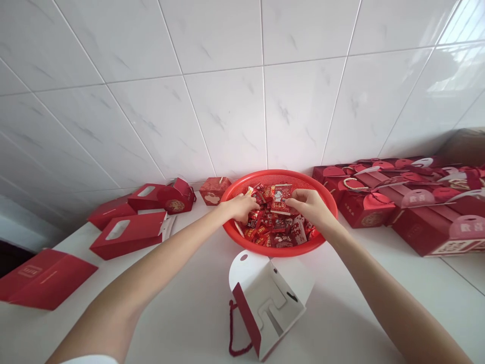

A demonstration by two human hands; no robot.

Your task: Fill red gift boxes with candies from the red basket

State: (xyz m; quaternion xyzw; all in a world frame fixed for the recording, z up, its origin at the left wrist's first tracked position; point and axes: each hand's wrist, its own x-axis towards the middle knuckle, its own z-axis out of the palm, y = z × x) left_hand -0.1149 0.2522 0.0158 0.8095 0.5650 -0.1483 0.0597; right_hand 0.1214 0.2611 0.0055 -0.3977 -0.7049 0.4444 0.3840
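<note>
A red plastic basket (278, 251) full of small wrapped candies (265, 237) stands against the wall. My right hand (308, 205) pinches a red candy packet (281, 198) with a white cartoon figure, over the right part of the heap. On the left side of the basket, my left hand (244, 206) reaches down among the candies with its fingers curled; what they grip, if anything, is hidden. In front of the basket an open gift box (271, 308) shows its white inside, with slots in its base and a dark red cord handle (231, 333) at its left.
Several red boxes stand at the left, among them a box with an oval cutout (132, 235) and a flat-sided box (45, 278). A small red box (214, 191) touches the basket area. Closed gift boxes (366, 210) crowd the right. Behind rises a tiled wall (227, 116).
</note>
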